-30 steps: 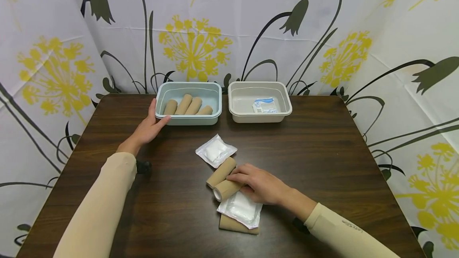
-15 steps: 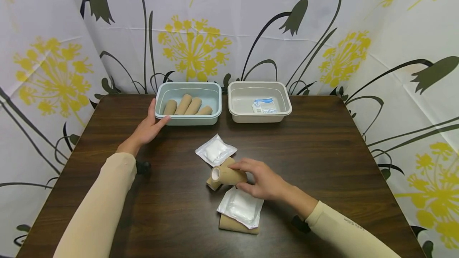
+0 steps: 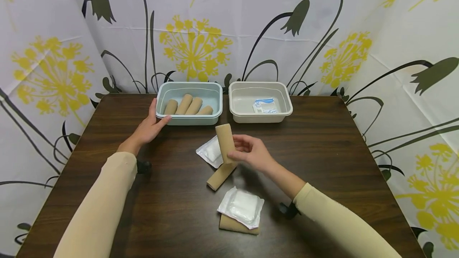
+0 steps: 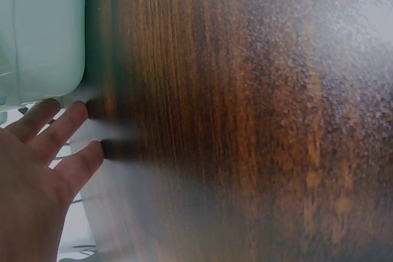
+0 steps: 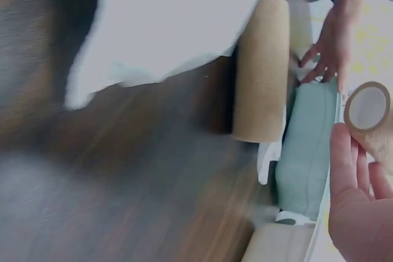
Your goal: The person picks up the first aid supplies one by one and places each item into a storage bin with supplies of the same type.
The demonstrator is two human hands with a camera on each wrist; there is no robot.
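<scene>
My right hand (image 3: 252,154) pinches a tan bandage roll (image 3: 225,142) between thumb and fingers, lifted over the table and tilted nearly upright. In the right wrist view, the white core of this bandage roll (image 5: 382,142) faces the camera. Below it, another tan roll (image 3: 218,178) lies on the table, next to a white wrapped gauze pad (image 3: 208,151) partly covered by the held roll. My left hand (image 3: 147,129) rests at the left front corner of a light blue bin (image 3: 190,121), thumb at the rim. In the left wrist view its fingers extend loosely against the bin (image 4: 46,35).
Several tan rolls (image 3: 184,104) lie inside the blue bin. To its right stands a beige bin (image 3: 259,118) holding a white-and-blue packet (image 3: 265,106). Nearer me, a wrapped white pad (image 3: 242,206) lies over another tan roll (image 3: 236,225). A patterned curtain (image 3: 193,23) hangs behind the table.
My right hand has picked the roll up off the pile, turned it toward upright and carried it away from me toward the bins. My left hand stays at the blue bin.
</scene>
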